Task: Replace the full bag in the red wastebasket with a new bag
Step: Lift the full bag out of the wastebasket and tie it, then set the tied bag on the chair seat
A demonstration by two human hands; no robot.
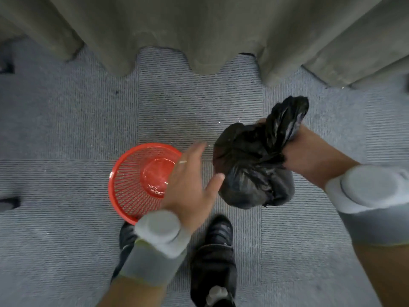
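Observation:
The red wastebasket (132, 180) stands on the carpet left of centre, with slatted plastic walls and no bag inside it. A full black bag (250, 167) hangs in the air to its right, its neck gathered and twisted. My right hand (309, 154) is shut around that twisted neck. My left hand (190, 185) hovers open over the basket's right rim, palm down, its thumb close to or touching the bag's left side. No new bag is visible.
Grey carpet tiles (66, 120) cover the floor. Grey-green curtains (199, 29) hang along the far side. My two dark shoes (219, 231) stand just behind the basket. Dark objects (8, 202) sit at the left edge.

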